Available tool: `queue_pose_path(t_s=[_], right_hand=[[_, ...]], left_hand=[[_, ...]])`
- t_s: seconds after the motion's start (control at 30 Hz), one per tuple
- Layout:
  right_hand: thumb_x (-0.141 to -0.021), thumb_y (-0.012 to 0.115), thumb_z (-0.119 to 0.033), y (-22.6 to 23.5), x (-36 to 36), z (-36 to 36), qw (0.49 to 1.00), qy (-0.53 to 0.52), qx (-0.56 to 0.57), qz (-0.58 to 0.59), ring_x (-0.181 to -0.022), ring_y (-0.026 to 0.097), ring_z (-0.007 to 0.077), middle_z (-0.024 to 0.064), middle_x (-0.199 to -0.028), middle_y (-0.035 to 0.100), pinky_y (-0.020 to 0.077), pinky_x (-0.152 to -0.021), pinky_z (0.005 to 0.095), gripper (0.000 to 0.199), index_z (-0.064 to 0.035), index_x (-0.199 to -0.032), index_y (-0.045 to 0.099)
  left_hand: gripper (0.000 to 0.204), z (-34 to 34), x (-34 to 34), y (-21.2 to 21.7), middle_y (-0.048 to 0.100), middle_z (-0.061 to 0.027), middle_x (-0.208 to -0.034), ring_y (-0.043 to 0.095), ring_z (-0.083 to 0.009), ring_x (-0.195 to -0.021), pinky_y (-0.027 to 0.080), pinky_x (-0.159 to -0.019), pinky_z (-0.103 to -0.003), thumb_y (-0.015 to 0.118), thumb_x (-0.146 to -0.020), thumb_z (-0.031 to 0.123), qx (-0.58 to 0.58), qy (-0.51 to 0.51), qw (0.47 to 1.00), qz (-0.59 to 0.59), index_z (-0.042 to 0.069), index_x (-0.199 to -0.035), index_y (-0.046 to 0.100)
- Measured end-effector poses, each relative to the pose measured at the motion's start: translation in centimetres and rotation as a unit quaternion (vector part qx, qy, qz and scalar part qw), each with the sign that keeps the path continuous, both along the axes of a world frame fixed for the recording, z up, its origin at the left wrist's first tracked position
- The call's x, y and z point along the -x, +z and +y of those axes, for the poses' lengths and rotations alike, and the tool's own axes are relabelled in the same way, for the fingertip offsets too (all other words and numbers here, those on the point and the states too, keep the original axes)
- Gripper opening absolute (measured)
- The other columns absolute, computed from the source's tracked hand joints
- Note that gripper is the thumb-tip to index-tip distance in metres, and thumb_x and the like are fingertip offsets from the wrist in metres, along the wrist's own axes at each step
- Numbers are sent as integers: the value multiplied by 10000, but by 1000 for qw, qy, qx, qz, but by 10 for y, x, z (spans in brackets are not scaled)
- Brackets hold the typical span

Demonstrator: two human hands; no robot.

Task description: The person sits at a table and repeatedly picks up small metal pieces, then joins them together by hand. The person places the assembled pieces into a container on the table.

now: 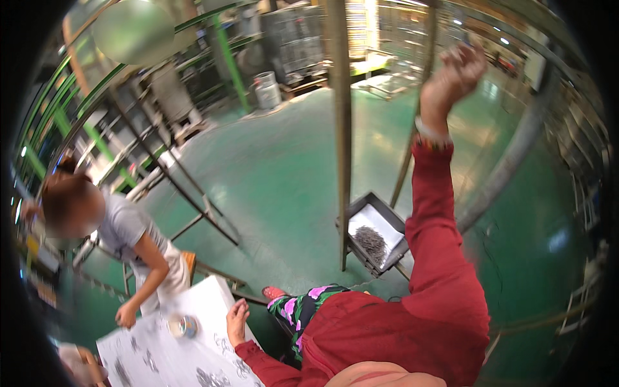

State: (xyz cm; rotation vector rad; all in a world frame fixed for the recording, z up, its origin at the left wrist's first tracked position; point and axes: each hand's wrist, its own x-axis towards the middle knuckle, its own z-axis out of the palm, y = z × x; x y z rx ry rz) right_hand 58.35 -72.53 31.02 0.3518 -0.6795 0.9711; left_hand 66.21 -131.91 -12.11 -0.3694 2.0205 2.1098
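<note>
My right hand (449, 84) is raised high at the upper right, its arm stretched out in a red sleeve. Its fingers look bent and bunched, and blur hides whatever they may hold. Low down, my left hand (237, 322) rests near the edge of a white-covered table (180, 355), fingers loosely bent and apart, with nothing visible in them. Small dark pieces (213, 377) lie in scattered clusters on the table. A small round container (183, 326) stands among them, left of my left hand.
A dark tray (394, 222) with a white liner and a heap of dark thin pieces (371, 244) sits on a metal frame (342, 142). A co-worker (138, 232) in grey leans over the table's left side. Part of another person (80, 362) shows lower left. A thick pipe (516, 151) slants at right.
</note>
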Motion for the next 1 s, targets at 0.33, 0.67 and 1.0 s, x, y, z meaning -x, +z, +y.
queue_pose_path(t_s=[0.33, 0.67, 1.0], right_hand=[[-904, 558, -222, -139, 41, -238, 948, 264, -130, -120, -1126, 465, 237, 126, -1208, 484, 341, -984, 355, 527, -89, -1360, 330], [-918, 524, -130, -176, 63, -355, 851, 452, -215, -157, -961, 549, 240, 151, -1064, 563, 430, -831, 340, 269, 22, -1133, 467], [-861, 606, -20, -174, 58, -349, 868, 356, -302, -170, -822, 627, 222, 160, -952, 645, 531, -760, 312, 159, 104, -961, 595]], left_hand=[[352, 104, -123, 106, 565, -80, -670, 538, -171, -621, 435, -591, -329, 667, -825, 344, 220, 180, 951, 123, 15, -775, 551], [288, 61, -339, 67, 590, -99, -636, 549, -166, -594, 459, -581, -307, 707, -811, 279, 340, 762, 542, -96, 11, -774, 607], [112, -50, -397, 27, 600, -195, -883, 585, -368, -848, 466, -737, -440, 600, -810, 95, 543, 616, 519, -238, -6, -854, 623]])
